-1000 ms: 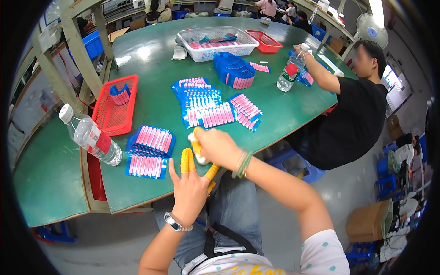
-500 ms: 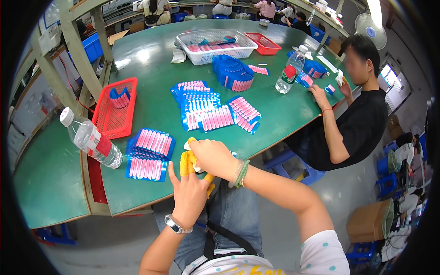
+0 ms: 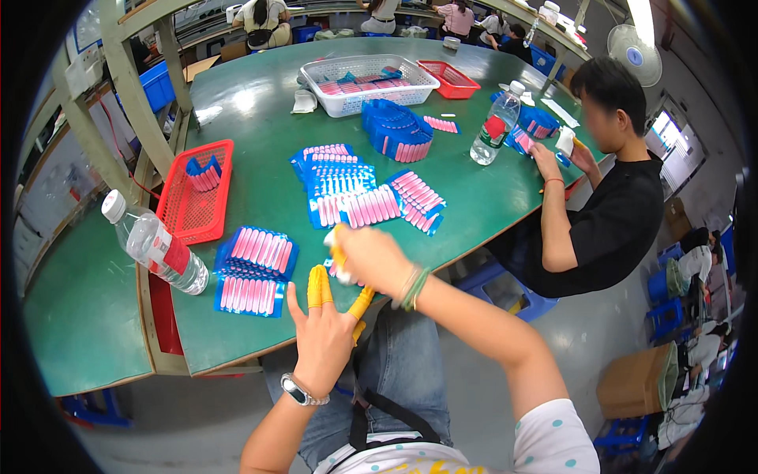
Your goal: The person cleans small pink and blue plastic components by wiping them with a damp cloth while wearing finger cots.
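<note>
My left hand [image 3: 328,336] lies at the table's near edge with fingers stretched out. Yellow finger cots cover several of its fingers. They press beside a mostly hidden blue strip with pink oblong pieces, under my hands. My right hand [image 3: 371,257], smeared by motion, is closed on a crumpled white cloth [image 3: 332,238] just above the left fingertips. To the left lies a folded blue strip with pink oblong pieces [image 3: 251,294]. Beyond my right hand is a heap of similar strips [image 3: 341,180].
A red basket [image 3: 227,186] and a water bottle [image 3: 154,245] stand at left. Farther back are a coiled blue strip [image 3: 395,130], a white basket [image 3: 347,104], a small red basket [image 3: 450,81] and another bottle [image 3: 493,130]. A co-worker [image 3: 608,197] sits at right, handling strips.
My right hand has moved slightly away from me with the white cloth, uncovering part of the left fingers. The left hand stays nearly in place. The co-worker's hands have shifted slightly.
</note>
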Demonstrator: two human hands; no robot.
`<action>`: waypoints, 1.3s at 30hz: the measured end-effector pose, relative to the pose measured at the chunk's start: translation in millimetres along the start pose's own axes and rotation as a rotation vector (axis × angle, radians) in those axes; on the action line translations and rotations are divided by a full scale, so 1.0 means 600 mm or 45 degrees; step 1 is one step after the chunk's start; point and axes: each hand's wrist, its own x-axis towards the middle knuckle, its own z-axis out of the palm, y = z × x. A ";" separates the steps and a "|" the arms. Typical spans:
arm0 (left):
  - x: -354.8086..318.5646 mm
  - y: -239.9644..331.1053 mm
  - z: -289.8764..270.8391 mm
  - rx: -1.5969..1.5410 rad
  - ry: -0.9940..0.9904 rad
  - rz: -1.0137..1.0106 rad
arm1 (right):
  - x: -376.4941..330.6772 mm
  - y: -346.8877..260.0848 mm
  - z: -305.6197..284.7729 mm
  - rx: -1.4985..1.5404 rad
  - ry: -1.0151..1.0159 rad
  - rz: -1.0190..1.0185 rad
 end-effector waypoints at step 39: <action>-0.001 -0.003 -0.003 0.031 -0.054 0.021 | 0.012 0.034 0.006 -0.113 0.042 -0.006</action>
